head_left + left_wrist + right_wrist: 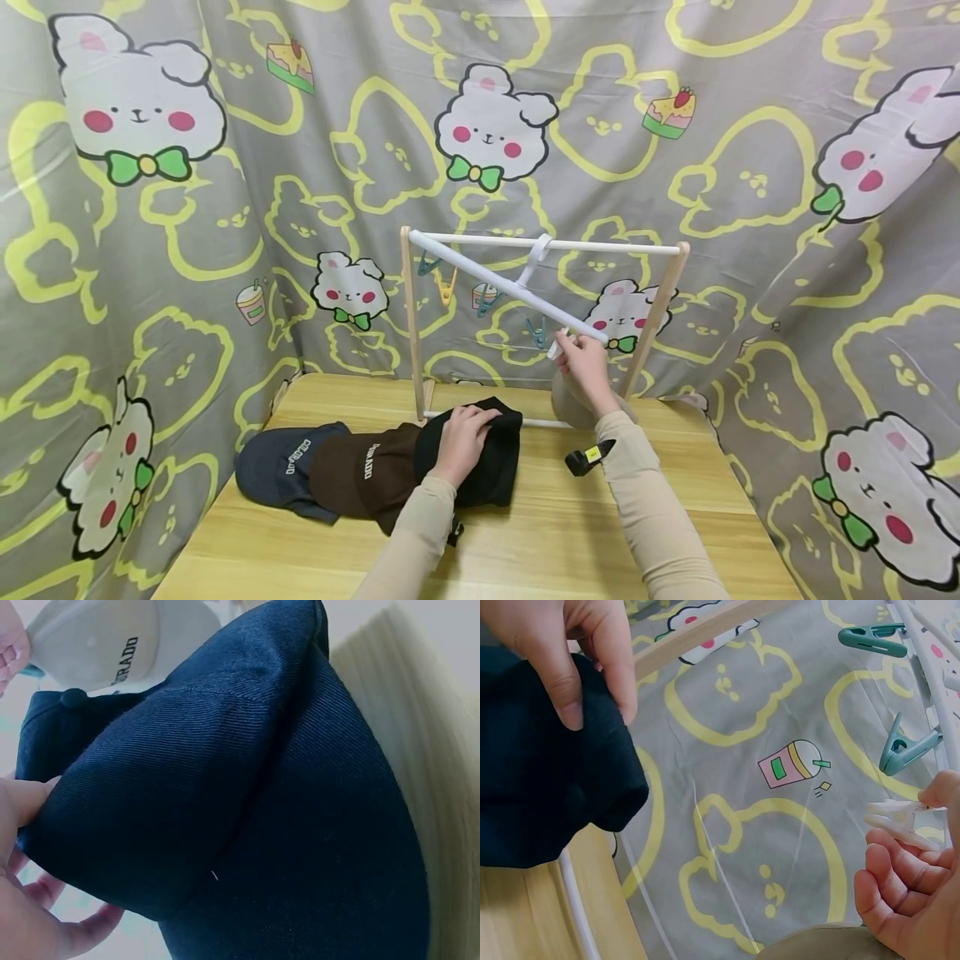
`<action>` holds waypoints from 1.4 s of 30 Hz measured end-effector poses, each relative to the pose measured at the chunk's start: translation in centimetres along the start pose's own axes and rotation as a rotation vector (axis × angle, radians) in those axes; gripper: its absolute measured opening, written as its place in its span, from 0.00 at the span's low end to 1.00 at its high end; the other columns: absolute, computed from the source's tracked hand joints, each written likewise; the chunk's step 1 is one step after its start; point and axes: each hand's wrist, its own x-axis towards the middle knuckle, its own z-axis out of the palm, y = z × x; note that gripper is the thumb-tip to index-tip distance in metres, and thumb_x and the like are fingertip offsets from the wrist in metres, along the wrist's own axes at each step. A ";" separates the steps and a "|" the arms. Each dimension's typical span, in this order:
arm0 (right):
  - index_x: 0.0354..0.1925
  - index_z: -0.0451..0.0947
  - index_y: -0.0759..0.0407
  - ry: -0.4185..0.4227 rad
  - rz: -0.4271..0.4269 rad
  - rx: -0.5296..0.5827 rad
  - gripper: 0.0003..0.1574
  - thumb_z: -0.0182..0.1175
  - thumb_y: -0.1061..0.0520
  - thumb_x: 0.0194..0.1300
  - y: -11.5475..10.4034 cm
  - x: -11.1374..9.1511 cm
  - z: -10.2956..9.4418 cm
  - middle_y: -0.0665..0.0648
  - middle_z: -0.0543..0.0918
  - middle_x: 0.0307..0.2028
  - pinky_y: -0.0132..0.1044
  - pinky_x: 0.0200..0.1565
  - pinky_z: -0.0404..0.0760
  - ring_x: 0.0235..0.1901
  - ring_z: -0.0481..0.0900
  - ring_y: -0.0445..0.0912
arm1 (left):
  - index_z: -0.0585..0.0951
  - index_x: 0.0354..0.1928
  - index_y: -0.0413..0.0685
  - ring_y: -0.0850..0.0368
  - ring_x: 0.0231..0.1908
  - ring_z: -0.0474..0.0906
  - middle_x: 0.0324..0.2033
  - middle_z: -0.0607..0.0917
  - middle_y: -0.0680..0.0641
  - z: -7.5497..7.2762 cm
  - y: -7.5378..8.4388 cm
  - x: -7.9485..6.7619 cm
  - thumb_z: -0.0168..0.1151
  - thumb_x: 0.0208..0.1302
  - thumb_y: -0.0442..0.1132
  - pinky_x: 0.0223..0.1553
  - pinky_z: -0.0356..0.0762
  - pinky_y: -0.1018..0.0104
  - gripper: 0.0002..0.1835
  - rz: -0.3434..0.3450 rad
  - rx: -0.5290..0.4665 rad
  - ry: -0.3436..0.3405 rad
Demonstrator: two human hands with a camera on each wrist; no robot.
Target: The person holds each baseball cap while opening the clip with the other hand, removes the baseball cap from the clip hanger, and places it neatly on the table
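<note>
My left hand (462, 442) pinches the edge of a black cap (504, 458); in the left wrist view the thumb lies on the crown (172, 772) and the brim (322, 802) points away. My right hand (585, 367) pinches a white clothespin (904, 821) near the lower right end of a white clip hanger (487, 275). That hanger hooks over the rack's top bar and tilts down to the right. Teal clothespins (911, 746) and a yellow clothespin (446, 287) dangle from it. Partly behind my right hand is a beige cap (97, 645) with dark lettering.
A brown cap (352, 471) and a navy cap (273, 467) lie overlapping to the left on the wooden table (555, 533). The rack (412, 325) has wooden uprights and white bars. A patterned curtain (360, 208) encloses the back and sides.
</note>
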 end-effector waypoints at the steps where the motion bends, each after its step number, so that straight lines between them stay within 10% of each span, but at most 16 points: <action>1: 0.26 0.76 0.62 0.000 0.000 -0.001 0.25 0.58 0.42 0.67 0.0 0.0 0.0 0.44 0.77 0.12 0.31 0.22 0.79 0.13 0.76 0.38 | 0.86 0.48 0.59 0.52 0.42 0.79 0.37 0.86 0.54 0.0 0.0 -0.1 0.66 0.61 0.35 0.39 0.79 0.53 0.14 0.003 0.000 0.000; 42: 0.24 0.75 0.62 -0.005 -0.022 -0.002 0.25 0.58 0.43 0.68 0.0 -0.2 0.0 0.46 0.77 0.12 0.30 0.21 0.77 0.13 0.75 0.38 | 0.87 0.43 0.64 0.53 0.39 0.79 0.36 0.85 0.55 0.2 0.0 -1.2 0.68 0.59 0.37 0.33 0.78 0.58 0.12 0.093 0.160 -0.137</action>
